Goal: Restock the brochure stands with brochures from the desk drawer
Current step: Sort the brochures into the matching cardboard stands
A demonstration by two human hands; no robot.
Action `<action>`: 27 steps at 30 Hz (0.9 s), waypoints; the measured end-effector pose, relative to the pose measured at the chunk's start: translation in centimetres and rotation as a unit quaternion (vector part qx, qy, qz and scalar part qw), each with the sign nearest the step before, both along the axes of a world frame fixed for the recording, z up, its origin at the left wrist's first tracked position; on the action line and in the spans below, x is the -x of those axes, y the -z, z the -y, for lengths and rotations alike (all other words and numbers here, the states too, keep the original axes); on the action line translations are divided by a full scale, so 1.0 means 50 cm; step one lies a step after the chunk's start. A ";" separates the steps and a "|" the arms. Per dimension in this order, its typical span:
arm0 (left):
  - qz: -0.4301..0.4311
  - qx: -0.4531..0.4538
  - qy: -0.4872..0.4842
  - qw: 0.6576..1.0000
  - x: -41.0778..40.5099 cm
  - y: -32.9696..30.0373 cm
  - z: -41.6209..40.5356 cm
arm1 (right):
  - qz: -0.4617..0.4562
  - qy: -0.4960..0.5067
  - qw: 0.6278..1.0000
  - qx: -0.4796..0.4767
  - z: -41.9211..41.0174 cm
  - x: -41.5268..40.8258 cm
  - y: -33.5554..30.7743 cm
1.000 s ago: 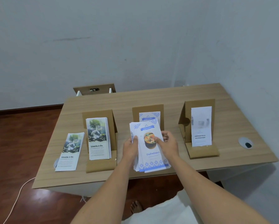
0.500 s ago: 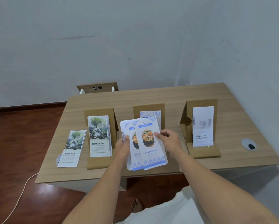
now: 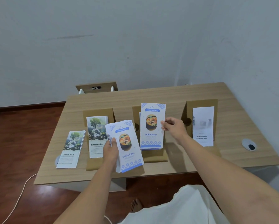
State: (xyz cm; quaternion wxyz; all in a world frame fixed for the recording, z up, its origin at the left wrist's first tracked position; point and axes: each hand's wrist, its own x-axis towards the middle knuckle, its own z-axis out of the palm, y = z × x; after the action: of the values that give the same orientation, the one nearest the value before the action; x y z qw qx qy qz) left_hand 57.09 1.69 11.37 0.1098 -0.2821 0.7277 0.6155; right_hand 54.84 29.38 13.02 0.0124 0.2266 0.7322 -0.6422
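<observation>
Three cardboard brochure stands line the wooden desk [image 3: 192, 94]. My left hand [image 3: 110, 150] grips a stack of blue-and-white food brochures [image 3: 127, 147] above the desk's front edge. One such brochure [image 3: 152, 125] is pinched at its right edge by my right hand [image 3: 172, 126], upright against the middle stand [image 3: 156, 156], in front of others of the same kind. The left stand [image 3: 100, 113] holds tree brochures [image 3: 97, 136]. The right stand [image 3: 201, 102] holds a white brochure [image 3: 203, 126].
A loose pile of tree brochures [image 3: 71, 149] lies flat at the desk's left. A grey cable grommet [image 3: 249, 144] sits near the right edge. An open drawer [image 3: 96, 87] shows behind the desk, by the wall. A white cable [image 3: 17, 199] runs over the wooden floor.
My right hand took the top brochure off the stack and carried it up and right to the middle stand. My left hand shifted the remaining stack left.
</observation>
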 end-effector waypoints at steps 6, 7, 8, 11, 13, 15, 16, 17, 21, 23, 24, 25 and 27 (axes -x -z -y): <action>-0.004 -0.004 -0.019 1.000 0.000 0.008 0.021 | 0.002 -0.016 0.999 -0.041 0.016 0.022 -0.002; -0.001 -0.005 -0.020 1.000 -0.001 0.009 0.023 | 0.004 -0.018 0.999 -0.047 0.020 0.023 0.001; 0.002 -0.007 -0.021 1.000 -0.003 0.010 0.024 | 0.006 -0.020 0.998 -0.055 0.025 0.023 0.004; 0.009 -0.017 -0.024 1.000 -0.009 0.008 0.028 | 0.016 -0.030 0.996 -0.084 0.036 0.019 0.015; 0.009 -0.019 -0.023 1.000 -0.009 0.014 0.033 | 0.020 -0.028 0.995 -0.090 0.042 0.016 0.026; 0.009 -0.025 -0.021 0.999 -0.008 0.014 0.034 | 0.023 -0.025 0.996 -0.077 0.046 0.016 0.041; 0.012 -0.028 -0.019 0.999 -0.007 0.016 0.034 | 0.027 -0.024 0.997 -0.073 0.048 0.016 0.048; 0.013 -0.034 -0.018 0.999 -0.005 0.017 0.034 | 0.033 -0.023 0.997 -0.072 0.051 0.015 0.053; 0.014 -0.046 -0.016 0.999 -0.003 0.011 0.025 | 0.045 -0.001 0.997 -0.066 0.056 0.008 0.064; 0.016 -0.050 -0.014 0.999 -0.003 0.009 0.022 | 0.044 0.007 0.997 -0.068 0.056 0.007 0.065; 0.019 -0.050 -0.012 0.998 -0.001 0.009 0.020 | 0.042 0.009 0.996 -0.072 0.056 0.007 0.065; 0.022 -0.049 -0.010 0.999 0.000 0.010 0.019 | 0.041 0.010 0.996 -0.080 0.057 0.007 0.066; 0.026 -0.047 -0.005 0.999 0.002 0.014 0.018 | 0.037 0.008 0.994 -0.099 0.059 0.005 0.065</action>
State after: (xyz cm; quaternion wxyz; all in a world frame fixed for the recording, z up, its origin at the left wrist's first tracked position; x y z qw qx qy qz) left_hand 56.99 0.81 10.68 0.1384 -0.2964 0.6936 0.6418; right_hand 54.57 26.44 9.76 0.0118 0.2564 0.7891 -0.5580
